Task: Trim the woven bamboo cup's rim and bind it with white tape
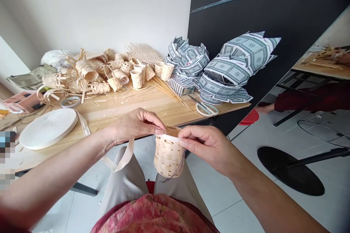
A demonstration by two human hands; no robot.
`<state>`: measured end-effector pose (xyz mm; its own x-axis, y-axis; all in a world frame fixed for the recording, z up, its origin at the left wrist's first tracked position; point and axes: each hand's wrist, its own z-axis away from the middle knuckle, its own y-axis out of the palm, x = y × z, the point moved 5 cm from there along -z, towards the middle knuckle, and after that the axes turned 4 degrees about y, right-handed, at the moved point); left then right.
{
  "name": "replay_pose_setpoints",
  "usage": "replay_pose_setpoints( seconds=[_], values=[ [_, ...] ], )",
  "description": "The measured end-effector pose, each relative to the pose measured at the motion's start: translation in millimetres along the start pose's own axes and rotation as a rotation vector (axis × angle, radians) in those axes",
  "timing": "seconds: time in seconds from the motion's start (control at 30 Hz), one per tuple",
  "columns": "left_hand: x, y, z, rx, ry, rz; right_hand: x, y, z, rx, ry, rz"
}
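Observation:
A small woven basket of pale wood strips is held over my lap, in front of the table edge. My left hand pinches its rim at the left, where a white fabric tape lies along the edge. That tape loops down below my left wrist and runs back to a large flat roll of tape on the table. My right hand grips the rim on the right, thumb outside and fingers at the top. Thin dark thread hangs by the basket's lower right side.
On the wooden table lie several woven baskets, thin sticks, scissors and a tape ring. Structures folded from playing cards stand at the right. A black round stand base rests on the floor.

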<state>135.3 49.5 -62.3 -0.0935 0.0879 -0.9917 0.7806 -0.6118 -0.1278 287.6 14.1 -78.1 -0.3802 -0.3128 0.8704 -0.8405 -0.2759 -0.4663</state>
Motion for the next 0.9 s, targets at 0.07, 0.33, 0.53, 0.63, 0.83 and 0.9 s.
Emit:
replay_pose_setpoints(
  seconds=[0.07, 0.33, 0.53, 0.63, 0.83, 0.9],
  values=[
    [-4, -1.6, 0, 0.032, 0.056, -0.113, 2, 0, 0, -0.017, -0.018, 0.008],
    [-27, 6.3, 2, 0.243, 0.304, -0.730, 2, 1, 1, -0.035, -0.028, 0.043],
    [-21, 8.5, 0, 0.360, 0.111, -0.670, 1, 1, -3, -0.056, -0.020, 0.044],
    [-10, 6.3, 1, 0.347, -0.057, -0.469, 0, 0, -4, -0.064, -0.017, 0.030],
    [-4, 8.7, 0, 0.277, -0.105, -0.265, -2, -1, -6, -0.086, -0.008, 0.003],
    [-2, 11.6, 0, 0.276, -0.111, -0.177, -3, -1, -7, -0.091, 0.000, -0.018]
  ],
)
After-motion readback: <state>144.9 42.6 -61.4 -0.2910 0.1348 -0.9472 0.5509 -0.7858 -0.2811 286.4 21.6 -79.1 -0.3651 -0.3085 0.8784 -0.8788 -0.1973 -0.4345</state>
